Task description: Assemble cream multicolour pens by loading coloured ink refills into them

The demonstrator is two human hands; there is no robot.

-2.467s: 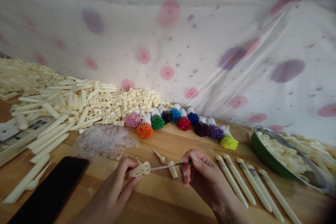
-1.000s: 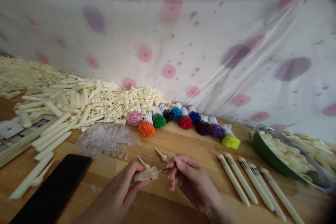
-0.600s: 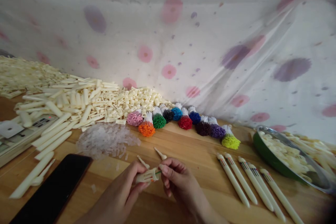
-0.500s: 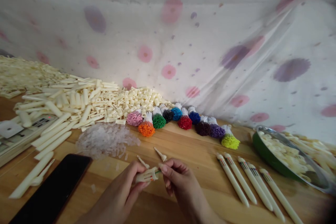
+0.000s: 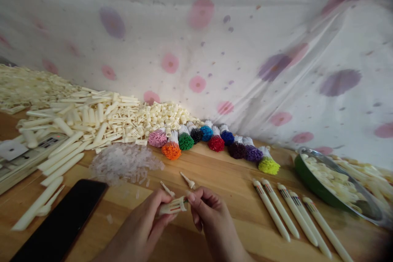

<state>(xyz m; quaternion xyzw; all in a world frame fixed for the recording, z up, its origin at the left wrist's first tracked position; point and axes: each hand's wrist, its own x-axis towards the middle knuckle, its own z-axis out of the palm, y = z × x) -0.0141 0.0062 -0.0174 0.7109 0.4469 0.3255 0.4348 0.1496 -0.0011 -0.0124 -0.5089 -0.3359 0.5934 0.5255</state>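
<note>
My left hand (image 5: 144, 217) is closed around a cream slotted pen barrel section (image 5: 172, 207), which lies nearly level with its rimmed end to the right. Orange and other coloured bits show through its slots. At that rim, the thumb and forefinger of my right hand (image 5: 210, 217) are pinched on a refill whose green tip barely shows; most of it is hidden by fingers and barrel. Just behind my hands, two small cream pointed pieces, one a cone (image 5: 187, 180) and one a slimmer tip (image 5: 167, 189), rest on the wooden table (image 5: 215, 172).
Bundles of coloured refills (image 5: 216, 143) line the back, beside heaped cream pen parts (image 5: 92, 114). Clear plastic bits (image 5: 123, 163) and a black phone (image 5: 61, 221) lie left. Several assembled pens (image 5: 272, 211) lie right, near a green bowl (image 5: 316, 186) of cream pieces.
My right fingertips have drawn closer to the barrel's rim, and less of the green refill shows between them. The left hand keeps its hold, with the barrel turned slightly.
</note>
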